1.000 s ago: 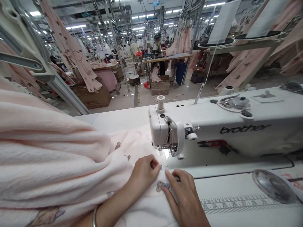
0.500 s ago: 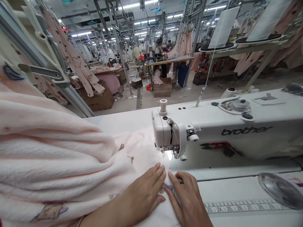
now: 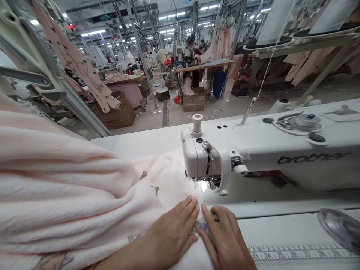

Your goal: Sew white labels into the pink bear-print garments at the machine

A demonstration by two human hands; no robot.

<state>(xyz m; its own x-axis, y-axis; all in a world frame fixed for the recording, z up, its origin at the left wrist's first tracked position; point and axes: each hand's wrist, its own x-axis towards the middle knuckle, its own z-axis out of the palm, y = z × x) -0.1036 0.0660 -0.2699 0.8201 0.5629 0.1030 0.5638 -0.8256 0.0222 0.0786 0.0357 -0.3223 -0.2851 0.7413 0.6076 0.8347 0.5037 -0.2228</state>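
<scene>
Pale pink plush fabric point(image 3: 98, 198) with small printed figures lies bunched on the left and runs flat under the head of a white sewing machine point(image 3: 208, 153). My left hand point(image 3: 168, 228) rests flat on the fabric, fingers straight and held side by side, the tips just in front of the presser foot area. Close on its right, my right hand point(image 3: 223, 236) touches the fabric's right edge with thumb and index finger spread apart. Its other fingers are bent. A bluish print shows between the two hands. The needle is too small to make out.
A printed ruler scale point(image 3: 298, 255) runs along the table at right, below a clear round dish point(image 3: 340, 228). Red-handled snips point(image 3: 263, 174) lie behind the machine's arm opening. Thread cones point(image 3: 277, 26) stand at upper right. A metal frame point(image 3: 81, 108) rises at left.
The view has shifted a little, so the machine sits slightly farther right and larger. Both hands keep nearly the same pose on the fabric.
</scene>
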